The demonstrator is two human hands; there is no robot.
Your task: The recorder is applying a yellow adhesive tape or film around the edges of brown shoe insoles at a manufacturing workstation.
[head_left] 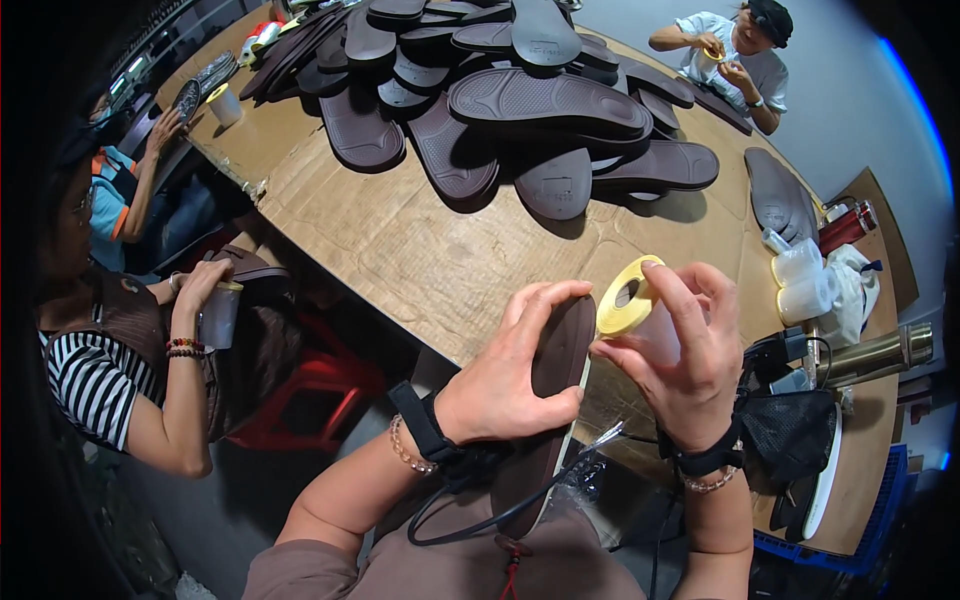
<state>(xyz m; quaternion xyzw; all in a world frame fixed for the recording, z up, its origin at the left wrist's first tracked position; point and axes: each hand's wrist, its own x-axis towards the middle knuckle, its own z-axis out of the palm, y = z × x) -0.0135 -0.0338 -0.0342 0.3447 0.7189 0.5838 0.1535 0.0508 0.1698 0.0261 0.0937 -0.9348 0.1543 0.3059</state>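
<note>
My left hand [497, 388] grips a dark brown shoe sole [528, 470] by its upper part, with the fingers behind one face and the thumb at the light-coloured edge. The sole stands on its side in front of my body, its lower end near my lap. In my right hand [692, 368] is a roll of clear tape [629, 298] with a pale yellow rim and a hole in its middle. Fingers and thumb wrap round the roll, close beside the sole's edge. A black cable passes in front of the sole's lower part.
A big pile of brown soles [545, 100] covers the far part of the wooden table [400, 250]. Rolls of clear film [803, 280] and a metal cylinder [875, 350] stand at the right. Co-workers sit at the left [120, 370] and far right [745, 70]. A red stool [310, 400] is at the left.
</note>
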